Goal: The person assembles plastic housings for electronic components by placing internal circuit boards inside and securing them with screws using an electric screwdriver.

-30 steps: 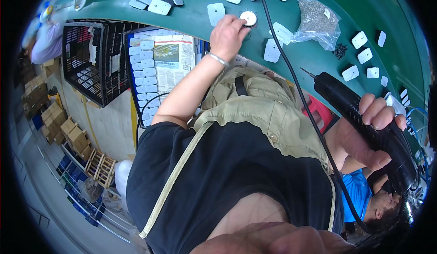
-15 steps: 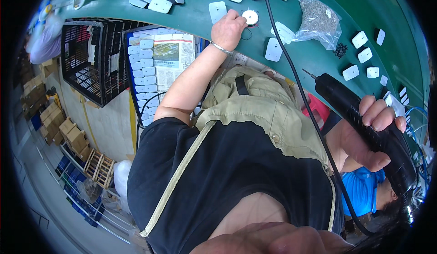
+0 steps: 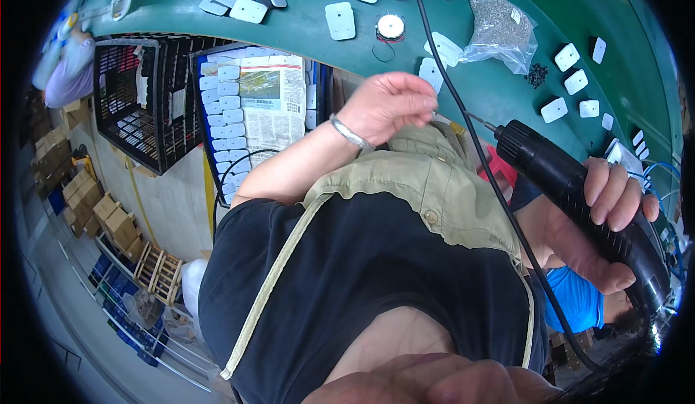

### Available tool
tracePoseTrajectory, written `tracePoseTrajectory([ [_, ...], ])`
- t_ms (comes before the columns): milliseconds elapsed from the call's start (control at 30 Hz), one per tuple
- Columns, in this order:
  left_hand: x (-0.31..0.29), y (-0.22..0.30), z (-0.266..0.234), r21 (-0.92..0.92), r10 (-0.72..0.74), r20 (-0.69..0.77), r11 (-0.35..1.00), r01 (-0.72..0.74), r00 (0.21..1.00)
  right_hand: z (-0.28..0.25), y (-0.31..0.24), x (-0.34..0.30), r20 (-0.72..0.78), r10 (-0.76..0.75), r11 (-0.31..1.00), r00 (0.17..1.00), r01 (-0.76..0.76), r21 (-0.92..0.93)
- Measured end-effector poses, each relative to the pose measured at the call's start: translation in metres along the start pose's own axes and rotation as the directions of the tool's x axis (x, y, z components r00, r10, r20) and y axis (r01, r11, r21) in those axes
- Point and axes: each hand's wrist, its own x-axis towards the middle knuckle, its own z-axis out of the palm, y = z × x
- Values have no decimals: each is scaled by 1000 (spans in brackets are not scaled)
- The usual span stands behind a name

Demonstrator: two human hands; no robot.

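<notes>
My right hand point(image 3: 604, 219) is wrapped round a black electric screwdriver point(image 3: 550, 161), its thin metal bit pointing left. Near that bit is my left hand point(image 3: 391, 107), raised in front of the bench edge with thumb and fingers drawn together; whatever they pinch is too small to make out. Beyond it, a round white part point(image 3: 390, 26) with thin dark and red wires lies on the green bench point(image 3: 311, 38). A white plate-like piece point(image 3: 339, 21) with rounded corners lies to its left. Another white piece point(image 3: 430, 74) is partly behind my left fingers.
A clear bag of small grey parts point(image 3: 499, 27) lies beside a little heap of black screws point(image 3: 536, 75). White-faced cases point(image 3: 554, 109) stand to the right. The black cord point(image 3: 452, 78) crosses the view. At left are a black crate point(image 3: 156, 107) and a newspaper-lined tray point(image 3: 271, 93).
My left hand has come away from the round white part, moving back and right toward the screwdriver's bit. The screwdriver has shifted slightly down in my right hand.
</notes>
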Motion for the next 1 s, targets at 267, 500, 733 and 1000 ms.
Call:
tracePoseTrajectory([
  [267, -1, -11, 14, -212, -105, 182, 967, 143, 978, 4, 4, -3, 2, 1, 999, 1000, -1, 48],
  [500, -2, -10, 19, -154, -95, 212, 980, 129, 973, 7, 6, -6, 37, 1, 1000, 999, -1, 7],
  [733, -5, -8, 24, -84, -59, 211, 993, 79, 976, 7, 3, -8, 64, 19, 999, 998, -17, -29],
  [1000, -11, -3, 35, 302, 19, 138, 951, -61, 990, 9, 4, -10, 148, 31, 998, 989, -23, -57],
])
